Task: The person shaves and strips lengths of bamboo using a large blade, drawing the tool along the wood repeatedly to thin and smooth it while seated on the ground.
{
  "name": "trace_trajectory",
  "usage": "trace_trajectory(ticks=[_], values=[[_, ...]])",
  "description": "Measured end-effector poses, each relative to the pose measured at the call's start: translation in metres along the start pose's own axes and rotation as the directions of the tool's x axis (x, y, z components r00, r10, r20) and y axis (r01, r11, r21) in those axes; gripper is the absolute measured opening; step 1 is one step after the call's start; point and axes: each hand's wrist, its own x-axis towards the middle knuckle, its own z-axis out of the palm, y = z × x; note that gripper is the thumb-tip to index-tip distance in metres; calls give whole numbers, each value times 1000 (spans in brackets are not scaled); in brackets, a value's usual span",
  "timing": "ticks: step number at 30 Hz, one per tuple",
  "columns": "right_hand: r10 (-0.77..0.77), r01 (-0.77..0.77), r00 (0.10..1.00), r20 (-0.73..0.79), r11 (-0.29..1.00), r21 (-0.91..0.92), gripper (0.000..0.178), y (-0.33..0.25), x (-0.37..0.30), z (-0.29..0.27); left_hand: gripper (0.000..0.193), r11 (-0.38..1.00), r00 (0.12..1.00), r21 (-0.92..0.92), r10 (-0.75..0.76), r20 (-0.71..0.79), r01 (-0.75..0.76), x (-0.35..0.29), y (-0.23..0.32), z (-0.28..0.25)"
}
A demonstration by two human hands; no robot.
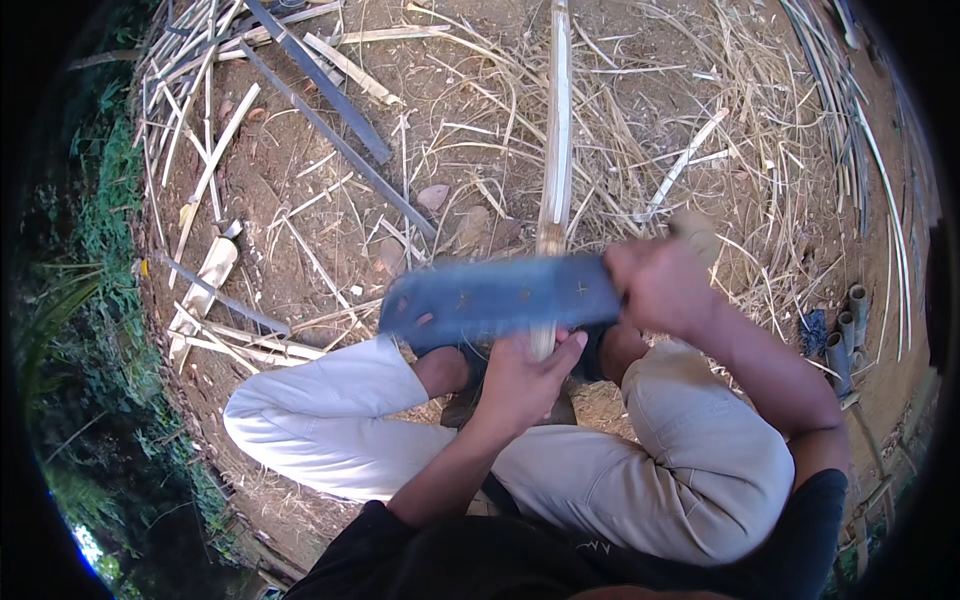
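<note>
My right hand (665, 285) is closed round the wooden handle (695, 238) of a broad machete (505, 300), whose blade is blurred by motion. The dark blue-grey blade points left and lies across a long bamboo strip (556, 150), covering part of it. Just below the blade, my left hand (525, 380) holds the strip's near end, thumb along it. From there the strip runs straight away from me over the ground. Whether the edge touches the bamboo is hidden.
Thin shavings (620, 120) litter the ground ahead. Dark flat strips (340, 140) and a split bamboo piece (205, 290) lie to the left. Long strips (840, 110) and bamboo tubes (838, 360) are at the right. My bent legs (330, 420) flank the work; green plants (90, 230) border the left.
</note>
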Motion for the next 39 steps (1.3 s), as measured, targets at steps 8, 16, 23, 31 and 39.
trace_trajectory(ticks=[8,16,23,31,39], values=[[-12,11,1000,-20,999,-33,25,5,15,-2,18,996,1000,-86,28,-5,-28,4,-2,3],[20,-22,998,-58,1000,-23,30,11,13,-1,17,983,997,-170,-66,31,70,-5,8,6],[-10,9,999,-38,999,-48,28,-10,-1,-1,19,963,983,-202,-163,88,178,7,12,12],[-6,2,997,-73,998,-61,20,8,16,-10,22,974,993,-203,-82,86,99,2,23,10],[-29,29,1000,3,995,-94,20,5,25,-2,22,964,988,-222,-133,72,146,1,19,-9]])
